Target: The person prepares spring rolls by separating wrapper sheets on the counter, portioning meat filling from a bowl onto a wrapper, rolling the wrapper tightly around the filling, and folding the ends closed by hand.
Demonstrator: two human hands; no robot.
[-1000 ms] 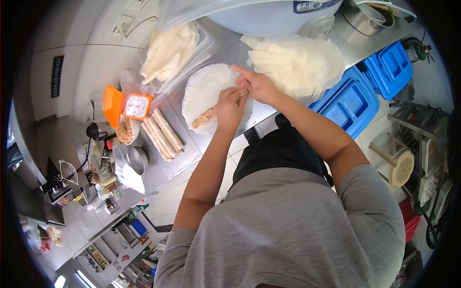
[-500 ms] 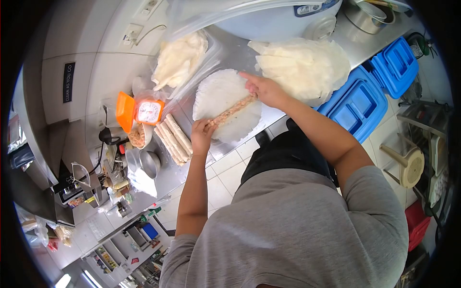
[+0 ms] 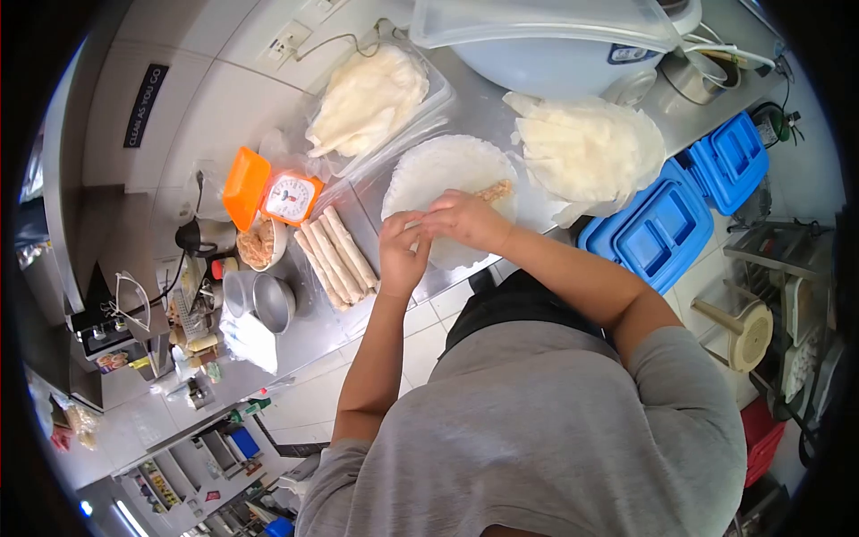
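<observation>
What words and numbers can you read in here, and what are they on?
"CLEAN AS YOU GO": on the black sign.
Orange scale: markings too small to read.
Label on the big tub: too blurred to read.
Anything else is too small or blurred.

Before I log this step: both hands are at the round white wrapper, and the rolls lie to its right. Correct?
Not quite: in the head view, the rolls lie to the left of the round white wrapper, not its right. The left hand and right hand are both at it.
</observation>
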